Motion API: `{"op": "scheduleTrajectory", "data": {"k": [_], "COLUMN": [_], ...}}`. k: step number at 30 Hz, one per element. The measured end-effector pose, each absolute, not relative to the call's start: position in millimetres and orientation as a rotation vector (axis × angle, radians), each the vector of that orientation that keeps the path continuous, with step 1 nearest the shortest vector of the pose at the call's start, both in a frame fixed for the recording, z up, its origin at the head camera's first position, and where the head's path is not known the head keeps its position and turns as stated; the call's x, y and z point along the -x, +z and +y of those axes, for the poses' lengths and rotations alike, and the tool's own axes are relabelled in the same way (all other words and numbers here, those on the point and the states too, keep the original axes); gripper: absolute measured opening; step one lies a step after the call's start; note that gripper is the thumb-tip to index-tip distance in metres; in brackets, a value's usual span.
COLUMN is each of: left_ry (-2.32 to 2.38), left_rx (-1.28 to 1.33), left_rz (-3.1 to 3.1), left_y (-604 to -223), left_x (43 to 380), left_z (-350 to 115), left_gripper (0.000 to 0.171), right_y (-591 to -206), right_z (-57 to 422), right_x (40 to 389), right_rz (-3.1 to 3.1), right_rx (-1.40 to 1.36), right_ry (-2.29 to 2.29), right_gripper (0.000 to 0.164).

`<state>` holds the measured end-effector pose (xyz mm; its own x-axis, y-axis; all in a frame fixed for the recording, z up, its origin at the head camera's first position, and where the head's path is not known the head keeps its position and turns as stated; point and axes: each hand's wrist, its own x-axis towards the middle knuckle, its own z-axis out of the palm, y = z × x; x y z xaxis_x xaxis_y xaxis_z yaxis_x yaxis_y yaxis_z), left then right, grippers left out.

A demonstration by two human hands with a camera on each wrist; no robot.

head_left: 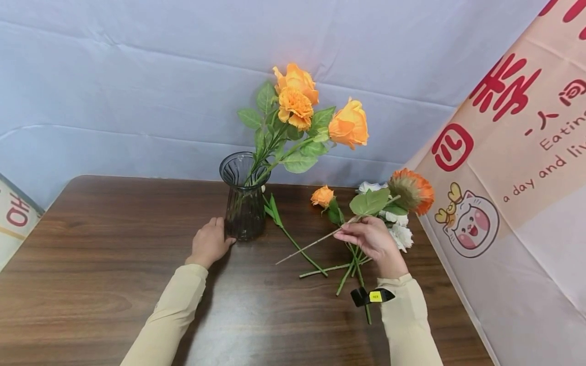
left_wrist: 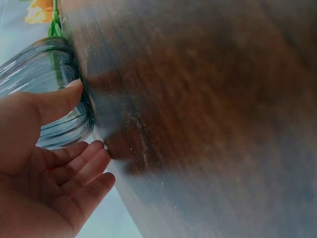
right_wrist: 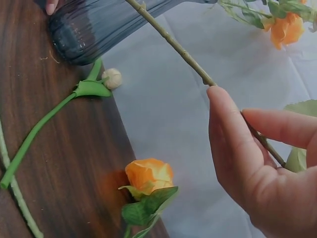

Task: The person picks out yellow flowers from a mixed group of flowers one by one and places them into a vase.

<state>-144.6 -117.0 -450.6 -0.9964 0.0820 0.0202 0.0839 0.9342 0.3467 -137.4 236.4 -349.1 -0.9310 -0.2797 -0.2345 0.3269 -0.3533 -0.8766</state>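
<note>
A dark glass vase [head_left: 245, 213] stands on the table with several orange flowers [head_left: 349, 123] leaning right out of its mouth. At its base is my left hand [head_left: 209, 243]; the thumb rests along the glass and the other fingers lie loosely extended beside it [left_wrist: 64, 168]. My right hand [head_left: 372, 238] pinches the thin brown stem [right_wrist: 173, 44] of an orange flower [head_left: 417, 192] between thumb and fingers. That stem slants above the table, its bare end toward the vase and its bloom to the right, facing away. A green leaf [head_left: 370, 202] grows near the bloom.
Right of the vase lies a green stem [head_left: 297, 244] with a pale bud [right_wrist: 112, 78]. A small orange rose [head_left: 322, 196] and white flowers [head_left: 401, 236] lie under and around the right hand, their stems crossing. A pale cloth [head_left: 137, 101] hangs behind the table [head_left: 114, 264].
</note>
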Motion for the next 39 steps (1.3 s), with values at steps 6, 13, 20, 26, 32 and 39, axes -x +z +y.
{"op": "scheduleTrajectory", "data": {"k": [6,13,20,26,32,39], "left_ry": [-0.56,-0.554,-0.546,-0.543,-0.539,-0.559], "left_rx": [0.136,0.128,0.127,0.129,0.125,0.115], "left_rz": [-3.078,-3.088,-3.084,-3.098,-3.115,-3.12], "left_y": [-451,-451,-451,-451,-448,-447], "left_x": [145,145,144,145,144,143], "left_z": [-117,-117,-117,-117,-116,-116], "left_gripper": [0.058,0.059,0.058,0.059,0.061,0.061], "right_y": [-339,-331,-321,-312,-304,-296], "right_z": [235,233,228,223,216,207], "right_x": [140,142,145,149,153,158], "right_rz": [1.506,1.495,1.515,1.529,1.532,1.529], "right_rx": [-0.058,-0.046,-0.04,-0.016,0.033,0.047], "right_ry": [-2.32,-2.318,-2.312,-2.34,-2.378,-2.412], "right_gripper": [0.027,0.026,0.024,0.025,0.028,0.027]}}
